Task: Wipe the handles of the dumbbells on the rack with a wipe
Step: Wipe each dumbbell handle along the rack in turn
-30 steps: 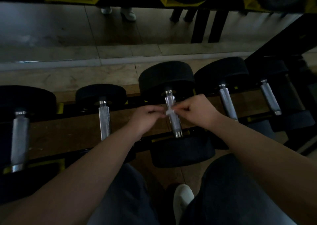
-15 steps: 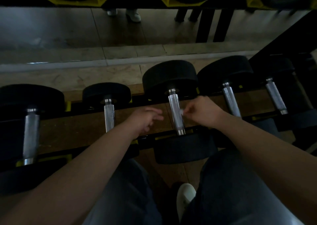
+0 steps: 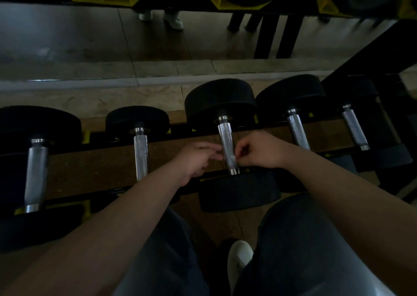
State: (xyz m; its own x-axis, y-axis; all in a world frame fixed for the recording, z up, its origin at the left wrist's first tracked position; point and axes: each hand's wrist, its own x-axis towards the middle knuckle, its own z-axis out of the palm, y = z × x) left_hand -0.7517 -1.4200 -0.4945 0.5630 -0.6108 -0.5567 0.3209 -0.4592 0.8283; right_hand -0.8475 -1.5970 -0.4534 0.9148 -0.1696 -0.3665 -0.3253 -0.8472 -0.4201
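Wipe [image 3: 233, 159] on handle [image 3: 226, 139], pinched by right hand [image 3: 259, 151] fingers [image 3: 242, 148], left hand [image 3: 196, 158] beside

The left hand [image 3: 196, 158] and right hand [image 3: 259, 151] are bare, like the forearms [image 3: 126, 210]. Dark grey trousers [image 3: 304, 239] fill the lower frame, a white shoe [image 3: 239, 259] between the legs.
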